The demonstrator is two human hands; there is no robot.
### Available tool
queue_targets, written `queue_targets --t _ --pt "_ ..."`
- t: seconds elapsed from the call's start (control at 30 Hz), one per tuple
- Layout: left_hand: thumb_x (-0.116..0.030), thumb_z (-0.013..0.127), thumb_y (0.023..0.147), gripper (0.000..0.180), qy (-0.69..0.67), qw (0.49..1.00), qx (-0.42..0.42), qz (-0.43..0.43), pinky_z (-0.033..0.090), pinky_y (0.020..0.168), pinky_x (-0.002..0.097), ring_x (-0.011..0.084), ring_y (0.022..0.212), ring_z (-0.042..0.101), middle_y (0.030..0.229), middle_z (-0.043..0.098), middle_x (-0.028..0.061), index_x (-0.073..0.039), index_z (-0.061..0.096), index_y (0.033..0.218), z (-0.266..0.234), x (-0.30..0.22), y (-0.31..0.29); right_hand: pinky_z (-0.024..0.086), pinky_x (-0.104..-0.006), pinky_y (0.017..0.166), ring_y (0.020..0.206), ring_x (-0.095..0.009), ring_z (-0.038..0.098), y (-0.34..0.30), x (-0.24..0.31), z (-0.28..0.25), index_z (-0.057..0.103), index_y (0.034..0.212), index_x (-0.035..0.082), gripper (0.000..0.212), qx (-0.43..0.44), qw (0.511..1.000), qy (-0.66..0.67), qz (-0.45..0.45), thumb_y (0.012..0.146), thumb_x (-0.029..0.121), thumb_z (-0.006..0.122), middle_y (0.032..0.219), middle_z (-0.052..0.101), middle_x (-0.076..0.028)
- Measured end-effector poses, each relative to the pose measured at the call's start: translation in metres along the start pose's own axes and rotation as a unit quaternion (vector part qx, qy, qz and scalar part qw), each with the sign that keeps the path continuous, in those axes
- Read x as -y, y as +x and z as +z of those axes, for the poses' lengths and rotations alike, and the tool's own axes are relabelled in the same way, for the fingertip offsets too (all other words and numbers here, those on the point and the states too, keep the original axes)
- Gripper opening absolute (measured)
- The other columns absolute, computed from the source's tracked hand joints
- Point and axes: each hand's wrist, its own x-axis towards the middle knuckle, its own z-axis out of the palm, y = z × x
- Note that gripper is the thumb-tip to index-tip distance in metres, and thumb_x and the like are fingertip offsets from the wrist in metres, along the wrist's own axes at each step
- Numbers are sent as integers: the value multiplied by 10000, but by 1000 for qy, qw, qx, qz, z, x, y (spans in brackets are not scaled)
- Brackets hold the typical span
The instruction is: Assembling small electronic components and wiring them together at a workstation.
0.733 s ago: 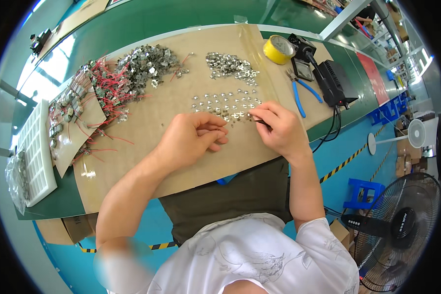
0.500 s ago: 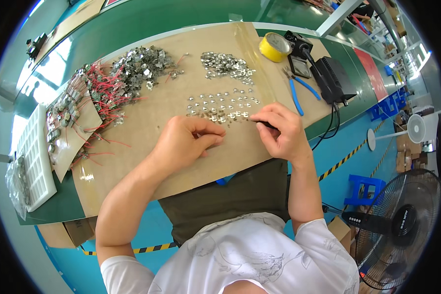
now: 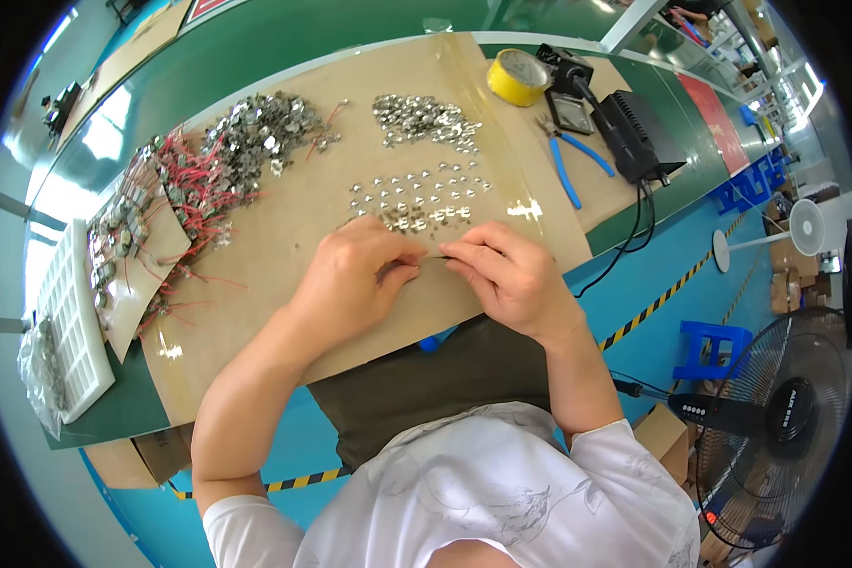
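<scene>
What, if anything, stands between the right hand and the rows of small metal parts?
Nothing visible blocks the way: only the flat brown sheet and scattered small bits lie between the right hand and the small metal parts. The left hand is off to its left.

Location type: workshop. Indicators: metal parts (image 3: 424, 123) and pliers (image 3: 563, 172) on the table (image 3: 137, 398); striped tape (image 3: 653, 311) on the floor (image 3: 653, 265).

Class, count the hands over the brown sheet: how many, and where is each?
2. The left hand is over the near part of the brown sheet; the right hand is just to its right, pinching a thin dark tool. Some fingers are hidden.
</scene>
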Motion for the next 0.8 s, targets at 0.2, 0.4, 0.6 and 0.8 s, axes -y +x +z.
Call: queue_targets --t 0.2,0.4,0.6,0.8 --pt "31 822 804 248 -28 1000 -11 -4 613 799 427 324 879 756 877 794 125 -16 780 1044 0 1 -1 566 -379 685 813 -277 689 1 5 6 788 1072 -7 239 9 999 -38 -24 841 -39 842 935 696 -100" --pt "37 823 790 232 -29 999 -5 -20 619 787 410 304 868 764 858 793 125 -20 785 1012 -2 0 -2 556 -394 679 807 -284 684 1 7 11 784 1050 -15 234 17 998 -48 -45 825 -30 846 924 691 -101" --pt "41 814 775 221 -34 999 -8 -30 622 766 396 289 822 764 830 789 114 -26 790 985 -1 1 -2 539 -391 653 780 -280 668 -1 7 10 782 1032 -14 223 25 997 -55 -46 819 -30 844 919 689 -98" --pt "38 816 775 223 -33 999 -7 -31 624 763 392 280 815 770 808 782 114 -32 793 985 -2 1 -1 530 -388 639 757 -278 653 -1 8 10 783 1027 -13 223 29 997 -57 -45 813 -35 840 900 676 -94"
